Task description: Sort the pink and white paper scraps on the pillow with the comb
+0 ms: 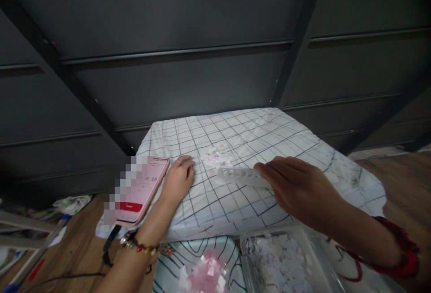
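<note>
My left hand (178,178) lies on the white checked cloth (249,127), fingers stretched out, just right of a pink phone (146,190). Nothing shows in it. Beyond its fingertips is a loose pile of small white and pale pink pieces (217,157). My right hand (298,185) is closed around the right end of a whitish, see-through strip with a row of openings (239,174). This strip reaches left to the near edge of the pile. Its far end in my hand is hidden by the fingers.
Below the table's near edge sit a striped tray (164,264) with pink and white wrapped bits (207,273) and a clear plastic box (247,261) full of small white pieces (283,261). A dark panelled wall (188,86) stands behind. A cable (67,277) runs at lower left.
</note>
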A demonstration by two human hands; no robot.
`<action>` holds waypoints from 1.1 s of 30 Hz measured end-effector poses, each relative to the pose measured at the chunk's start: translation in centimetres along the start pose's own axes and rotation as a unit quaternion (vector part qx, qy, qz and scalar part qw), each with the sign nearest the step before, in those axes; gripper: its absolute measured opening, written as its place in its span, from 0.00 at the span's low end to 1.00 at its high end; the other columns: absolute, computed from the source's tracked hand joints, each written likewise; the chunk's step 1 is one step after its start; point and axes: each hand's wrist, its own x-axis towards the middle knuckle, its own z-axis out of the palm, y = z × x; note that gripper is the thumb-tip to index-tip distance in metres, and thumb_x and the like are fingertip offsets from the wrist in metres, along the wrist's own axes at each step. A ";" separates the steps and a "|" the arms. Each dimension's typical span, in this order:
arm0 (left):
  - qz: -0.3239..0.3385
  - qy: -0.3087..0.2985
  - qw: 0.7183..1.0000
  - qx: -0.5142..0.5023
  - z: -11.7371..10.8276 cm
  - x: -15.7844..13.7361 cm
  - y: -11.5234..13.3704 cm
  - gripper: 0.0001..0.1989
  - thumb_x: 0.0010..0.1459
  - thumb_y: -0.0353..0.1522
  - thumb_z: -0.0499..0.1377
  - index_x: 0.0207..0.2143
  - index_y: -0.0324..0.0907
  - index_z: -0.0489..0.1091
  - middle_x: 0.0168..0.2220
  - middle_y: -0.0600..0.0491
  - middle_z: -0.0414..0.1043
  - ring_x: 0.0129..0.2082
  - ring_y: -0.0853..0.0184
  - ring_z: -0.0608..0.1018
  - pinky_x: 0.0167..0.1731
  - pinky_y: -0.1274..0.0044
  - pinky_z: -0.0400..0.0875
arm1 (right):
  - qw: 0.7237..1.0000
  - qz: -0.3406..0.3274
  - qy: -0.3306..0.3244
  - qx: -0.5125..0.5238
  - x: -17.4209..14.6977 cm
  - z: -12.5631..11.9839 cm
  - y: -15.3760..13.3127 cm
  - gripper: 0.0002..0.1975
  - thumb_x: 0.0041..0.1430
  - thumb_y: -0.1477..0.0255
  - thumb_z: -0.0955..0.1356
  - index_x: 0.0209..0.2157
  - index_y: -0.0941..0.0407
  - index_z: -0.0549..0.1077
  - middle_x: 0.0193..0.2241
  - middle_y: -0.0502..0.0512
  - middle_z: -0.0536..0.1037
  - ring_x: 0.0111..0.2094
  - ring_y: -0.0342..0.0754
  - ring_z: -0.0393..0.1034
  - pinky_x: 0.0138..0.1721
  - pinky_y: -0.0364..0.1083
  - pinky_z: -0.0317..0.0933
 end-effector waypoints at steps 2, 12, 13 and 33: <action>0.004 0.000 1.000 -0.001 0.1 0.0 0.0 0.13 0.56 0.26 0.49 0.38 0.35 0.72 0.46 0.43 0.70 0.44 0.59 0.74 0.48 0.67 0.68 | 1.000 0.004 0.011 0.006 -0.1 -0.4 0.0 0.15 0.52 0.86 0.57 0.33 0.60 0.70 0.23 0.55 0.73 0.24 0.46 0.63 0.26 0.46 0.59; 0.006 0.011 1.000 0.003 0.2 -0.1 -0.2 0.13 0.56 0.26 0.49 0.37 0.37 0.73 0.46 0.44 0.70 0.42 0.60 0.75 0.47 0.66 0.69 | 0.999 -0.002 -0.003 -0.035 -0.5 -0.4 -0.9 0.17 0.49 0.86 0.56 0.35 0.60 0.70 0.23 0.57 0.73 0.24 0.48 0.64 0.24 0.46 0.58; 0.007 0.014 1.000 0.000 0.2 -0.1 -0.1 0.13 0.56 0.26 0.49 0.37 0.37 0.73 0.46 0.44 0.70 0.42 0.60 0.75 0.47 0.66 0.69 | 0.999 0.006 0.002 -0.033 -0.6 -0.5 -0.8 0.17 0.49 0.86 0.56 0.36 0.59 0.70 0.23 0.56 0.73 0.24 0.47 0.63 0.25 0.46 0.58; -0.002 0.010 1.000 0.007 0.2 0.0 0.0 0.13 0.56 0.26 0.49 0.37 0.37 0.73 0.46 0.45 0.70 0.41 0.61 0.75 0.47 0.67 0.70 | 0.999 0.033 -0.017 0.016 -2.0 0.6 6.4 0.16 0.51 0.86 0.58 0.35 0.57 0.71 0.26 0.53 0.75 0.29 0.47 0.66 0.33 0.47 0.56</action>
